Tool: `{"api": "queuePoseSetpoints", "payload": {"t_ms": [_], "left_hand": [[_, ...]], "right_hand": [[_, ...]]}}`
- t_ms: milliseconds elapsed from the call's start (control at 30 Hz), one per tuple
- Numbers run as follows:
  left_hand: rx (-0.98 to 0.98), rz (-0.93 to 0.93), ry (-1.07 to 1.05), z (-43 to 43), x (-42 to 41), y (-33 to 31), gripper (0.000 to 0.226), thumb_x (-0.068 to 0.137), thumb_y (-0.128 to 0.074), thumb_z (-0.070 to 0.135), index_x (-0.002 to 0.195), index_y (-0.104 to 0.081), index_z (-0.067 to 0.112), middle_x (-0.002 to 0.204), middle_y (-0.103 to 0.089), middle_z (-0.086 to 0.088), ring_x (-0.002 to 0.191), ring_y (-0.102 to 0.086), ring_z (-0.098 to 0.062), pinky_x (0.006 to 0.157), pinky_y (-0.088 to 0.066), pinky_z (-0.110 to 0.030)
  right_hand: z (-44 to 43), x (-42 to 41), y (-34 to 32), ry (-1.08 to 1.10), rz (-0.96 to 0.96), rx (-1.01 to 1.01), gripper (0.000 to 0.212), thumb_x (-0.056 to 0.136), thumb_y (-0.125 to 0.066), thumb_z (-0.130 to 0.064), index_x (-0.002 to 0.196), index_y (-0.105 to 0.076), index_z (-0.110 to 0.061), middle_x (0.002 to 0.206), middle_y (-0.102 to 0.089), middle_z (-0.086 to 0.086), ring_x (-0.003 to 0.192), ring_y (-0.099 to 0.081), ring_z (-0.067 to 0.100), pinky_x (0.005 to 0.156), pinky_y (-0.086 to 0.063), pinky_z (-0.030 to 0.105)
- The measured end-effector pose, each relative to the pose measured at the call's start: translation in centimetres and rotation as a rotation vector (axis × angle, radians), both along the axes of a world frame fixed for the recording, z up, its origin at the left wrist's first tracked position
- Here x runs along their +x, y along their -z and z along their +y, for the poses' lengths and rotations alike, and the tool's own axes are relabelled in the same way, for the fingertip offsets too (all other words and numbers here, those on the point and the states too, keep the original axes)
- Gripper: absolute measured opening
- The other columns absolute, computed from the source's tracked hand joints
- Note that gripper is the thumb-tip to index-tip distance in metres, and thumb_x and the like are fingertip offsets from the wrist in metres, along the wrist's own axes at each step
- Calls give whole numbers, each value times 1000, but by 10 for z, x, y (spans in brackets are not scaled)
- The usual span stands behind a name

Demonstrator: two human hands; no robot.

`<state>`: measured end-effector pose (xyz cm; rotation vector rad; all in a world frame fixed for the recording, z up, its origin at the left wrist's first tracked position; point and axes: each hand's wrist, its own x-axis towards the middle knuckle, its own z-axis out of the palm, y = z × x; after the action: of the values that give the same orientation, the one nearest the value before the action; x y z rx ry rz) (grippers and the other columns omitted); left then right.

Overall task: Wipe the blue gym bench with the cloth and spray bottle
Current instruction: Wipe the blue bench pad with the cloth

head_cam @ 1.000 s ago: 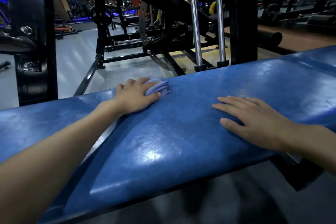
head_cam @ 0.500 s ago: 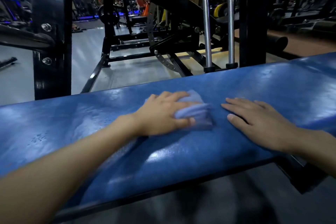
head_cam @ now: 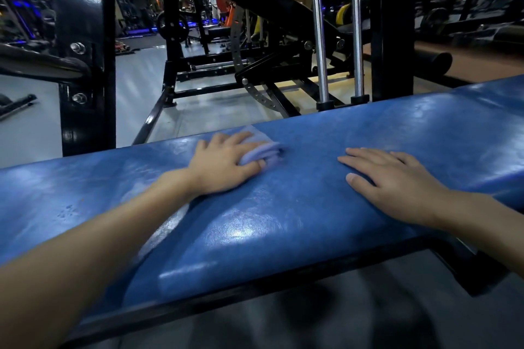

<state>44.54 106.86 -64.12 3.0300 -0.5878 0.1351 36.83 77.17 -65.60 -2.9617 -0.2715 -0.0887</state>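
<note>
Left hand (head_cam: 224,163): palm down on the bench (head_cam: 297,224), near its far edge. Fingers curled over a folded pale lilac-blue cloth (head_cam: 263,147), thumb tucked against the cloth's near side, so the hand grips it. The cloth lies flat on the blue pad and sticks out past the fingertips toward the right. It is slightly blurred.

Right hand (head_cam: 397,178): palm down on the same pad, well to the right of the cloth and apart from it. Fingers straight and a little spread, pointing left toward the cloth. Holds nothing.

Both forearms come in from the near side, the left one crossing the pad at a slant.

Bench pad: blue, glossy, with a worn, mottled texture. It runs across the whole view and rises toward the right. There is a bright glare patch between the two hands, nearer the front edge. A black frame edge (head_cam: 198,310) runs beneath the pad's near side.

Beyond the far edge:
- a black upright post (head_cam: 82,71) with bolts, on the left
- two chrome guide rods (head_cam: 319,37) standing in black collars
- a curved perforated metal plate (head_cam: 256,95) on a black machine frame
- a grey floor (head_cam: 136,99)
- a dark foam roller (head_cam: 433,64) on the right

Further machines sit in dim light behind.
</note>
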Motion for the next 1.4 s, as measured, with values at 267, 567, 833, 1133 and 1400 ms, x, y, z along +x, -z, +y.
{"api": "queuePoseSetpoints", "payload": {"t_ms": [267,567,833,1133,1400], "left_hand": [[-16,-58,500,-32,-86,6,55,91,-36,69,144,-27,57,154,-24,22,131,-31,-14,101,-26,-40],[-68,72,-14,45,52,1,74,81,-33,78,148,-31,47,162,-21,11,145,-25,-25,115,-15,-54],[-82,-5,-215,61,65,6,62,87,-34,72,146,-31,52,157,-29,15,142,-27,-26,109,-17,-52],[-26,-82,406,-8,-96,9,56,86,-30,68,141,-28,61,154,-28,22,129,-32,-13,98,-25,-38],[-26,22,245,23,-17,4,67,81,-32,79,143,-32,55,157,-24,18,138,-31,-17,109,-25,-47]], "right_hand": [[3,0,-7,-5,-25,-34,49,100,-28,-47,148,-32,-38,159,-23,-16,147,-13,2,120,-6,42],[27,-8,-1,-84,70,-35,59,92,-12,-61,150,-14,-49,160,-1,-25,146,7,-5,121,3,36],[27,-6,2,-85,51,-56,69,84,-1,-68,150,-11,-48,161,-3,-23,147,3,-1,121,0,39],[28,-2,-5,-34,74,143,63,93,-3,-60,143,-37,-44,159,-22,-20,146,-10,-2,120,-2,39],[61,-5,2,-149,58,66,68,91,3,-65,150,-22,-44,160,-11,-25,146,0,-6,121,0,37]]}}
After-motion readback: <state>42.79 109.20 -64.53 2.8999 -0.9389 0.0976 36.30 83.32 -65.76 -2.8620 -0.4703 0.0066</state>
